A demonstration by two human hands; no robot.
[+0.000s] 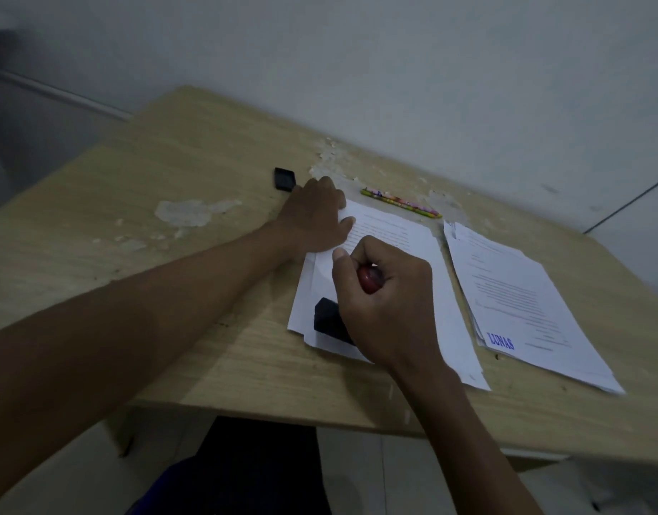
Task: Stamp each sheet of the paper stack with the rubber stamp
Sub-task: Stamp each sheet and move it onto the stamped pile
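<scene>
two stacks of white printed paper lie on the pale wood-grain tabletop (193,172): the near stack of white sheets (424,262) under both hands, and a second stack of white sheets (524,302) just to its right, whose top sheet bears one blue "lunas" stamp mark (500,341) at its near corner. the two stacks lie close beside each other, their edges apart.

one rubber stamp with a black rectangular base and red rounded handle (331,321) stands on the near stack's lower left part. the right hand (383,302) has its fingers curled round the red handle, gripping it, with the base against the paper. the left hand (316,217) lies flat with straight fingers on the near stack's far left corner.

one small black square lid-like object (284,179) sits on the tabletop just beyond the left hand. one thin multicoloured patterned pencil (401,203) lies past the near stack's far edge.

the tabletop's laminate is chipped and peeled in several whitish patches. a plain white wall stands directly behind it; the light is dim. pale floor tiles show below the near edge.
</scene>
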